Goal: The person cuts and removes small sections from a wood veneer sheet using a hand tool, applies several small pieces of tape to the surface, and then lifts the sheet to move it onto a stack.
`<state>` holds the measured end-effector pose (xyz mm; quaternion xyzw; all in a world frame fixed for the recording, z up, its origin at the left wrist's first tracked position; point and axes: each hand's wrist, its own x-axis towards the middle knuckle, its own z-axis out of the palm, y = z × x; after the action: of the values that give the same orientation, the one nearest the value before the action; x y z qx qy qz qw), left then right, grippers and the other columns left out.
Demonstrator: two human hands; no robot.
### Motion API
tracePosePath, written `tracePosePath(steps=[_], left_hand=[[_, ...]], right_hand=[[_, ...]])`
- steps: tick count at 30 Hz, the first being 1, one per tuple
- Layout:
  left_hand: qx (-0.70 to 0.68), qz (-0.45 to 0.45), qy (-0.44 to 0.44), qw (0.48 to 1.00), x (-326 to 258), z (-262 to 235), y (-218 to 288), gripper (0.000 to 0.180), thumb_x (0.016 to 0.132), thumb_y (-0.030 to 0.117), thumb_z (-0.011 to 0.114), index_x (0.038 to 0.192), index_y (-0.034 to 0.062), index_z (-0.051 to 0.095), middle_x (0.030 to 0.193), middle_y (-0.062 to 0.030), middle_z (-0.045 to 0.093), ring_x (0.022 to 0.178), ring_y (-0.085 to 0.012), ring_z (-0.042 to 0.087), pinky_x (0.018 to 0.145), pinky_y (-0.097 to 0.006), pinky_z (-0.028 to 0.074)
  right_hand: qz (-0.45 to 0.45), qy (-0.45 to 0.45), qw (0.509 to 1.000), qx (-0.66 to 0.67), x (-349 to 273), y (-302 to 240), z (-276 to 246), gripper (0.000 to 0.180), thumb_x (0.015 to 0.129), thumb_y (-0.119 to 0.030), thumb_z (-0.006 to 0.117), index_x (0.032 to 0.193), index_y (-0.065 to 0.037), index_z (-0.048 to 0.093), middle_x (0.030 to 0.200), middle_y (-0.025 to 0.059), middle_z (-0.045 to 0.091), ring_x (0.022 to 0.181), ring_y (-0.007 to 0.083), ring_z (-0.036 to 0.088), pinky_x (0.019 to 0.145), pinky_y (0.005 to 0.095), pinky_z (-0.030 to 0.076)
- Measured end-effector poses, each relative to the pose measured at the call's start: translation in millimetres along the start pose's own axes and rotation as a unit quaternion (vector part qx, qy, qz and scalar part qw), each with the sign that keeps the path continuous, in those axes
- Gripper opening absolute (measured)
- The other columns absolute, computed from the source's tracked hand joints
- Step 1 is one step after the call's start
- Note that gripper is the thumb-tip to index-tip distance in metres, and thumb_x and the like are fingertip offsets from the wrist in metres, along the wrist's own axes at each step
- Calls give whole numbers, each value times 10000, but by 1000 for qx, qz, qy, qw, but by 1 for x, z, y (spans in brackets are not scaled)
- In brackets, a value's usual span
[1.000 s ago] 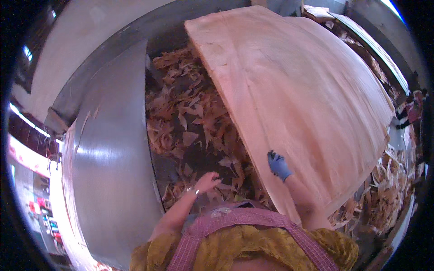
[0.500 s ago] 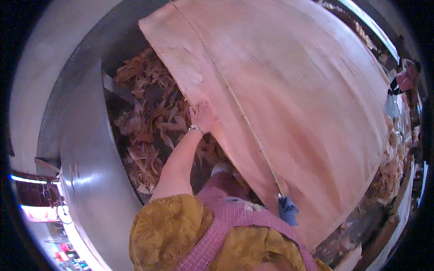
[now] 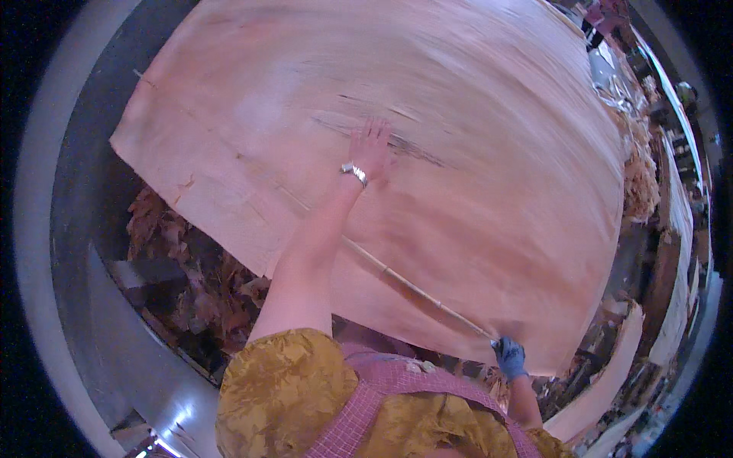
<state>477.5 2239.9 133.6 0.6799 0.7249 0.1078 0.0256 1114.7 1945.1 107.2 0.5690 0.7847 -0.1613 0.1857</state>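
Filling most of the view from 9 o'clock round to 4 o'clock, a big thin wood veneer sheet (image 3: pixel 473 153) — pale pinkish-tan, fine straight grain, dark streaks near its middle, ragged splintered left edge, curved by the lens. It lies over a grey metal trough (image 3: pixel 92 320) that arcs along the 7 to 10 o'clock side; smooth dull steel, bright glare low down. Inside the trough, at 8 o'clock under the sheet's edge, a heap of veneer scraps (image 3: pixel 206 282) — brown, curled, flaky, jumbled.

Left arm stretched out long from 6 o'clock toward centre, bare forearm, mustard sleeve at the shoulder, silver bracelet (image 3: pixel 354 173) on the wrist. Left hand (image 3: pixel 372 149) lies palm down flat on the sheet near its middle, fingers extended and slightly spread, pressing on the surface, not gripping.

A thin pale strip (image 3: pixel 405 282) runs diagonally across the sheet from below the left forearm down to 5 o'clock, narrow and straight.

Right hand (image 3: pixel 509 357) at 5 o'clock, in a blue glove, arm bent close to the body; it sits at the sheet's lower edge where the strip ends, fingers curled closed on that edge. Small and partly blurred, exact grip hard to read.

More veneer stacks (image 3: pixel 641 175) at 3 o'clock, rough and pale.
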Motion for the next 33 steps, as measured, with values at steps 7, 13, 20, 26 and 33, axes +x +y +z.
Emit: tracePosePath(steps=[7,13,20,26,33], left_hand=[[51,154,-73,984,27,16,9,508,766,278,708,1245,163,583,1186,-48,616,1233,-215,501,1145,-585,138],[-25,198,38,979,25,35,-16,180,801,213,669,969,157,640,924,-26,641,1030,-220,582,1102,-475,291],[-61,190,93,976,-34,2,-37,109,828,163,655,927,137,618,944,-42,657,977,-241,604,1057,-427,346],[-60,30,99,993,-71,-14,-64,76,838,167,639,911,148,634,918,-43,668,910,-248,618,889,-431,416],[116,-297,114,941,-144,-56,-173,190,862,220,614,1025,131,652,913,-107,677,908,-298,638,754,-443,486]], right_hand=[[39,-17,999,3,-3,-5,7,219,885,-327,589,923,-112,576,890,135,627,856,351,605,758,488,466],[44,-18,999,21,-1,-5,8,232,880,-323,595,937,-103,554,941,143,621,895,359,593,789,484,453],[23,21,999,29,2,-10,-2,223,875,-312,599,911,-98,545,909,141,610,886,360,588,775,489,449],[26,7,999,38,2,-6,1,225,871,-307,609,910,-93,551,893,142,615,863,361,592,762,481,456],[1,49,999,18,5,-2,10,268,866,-354,628,903,-97,562,887,138,617,849,356,596,758,474,459]])
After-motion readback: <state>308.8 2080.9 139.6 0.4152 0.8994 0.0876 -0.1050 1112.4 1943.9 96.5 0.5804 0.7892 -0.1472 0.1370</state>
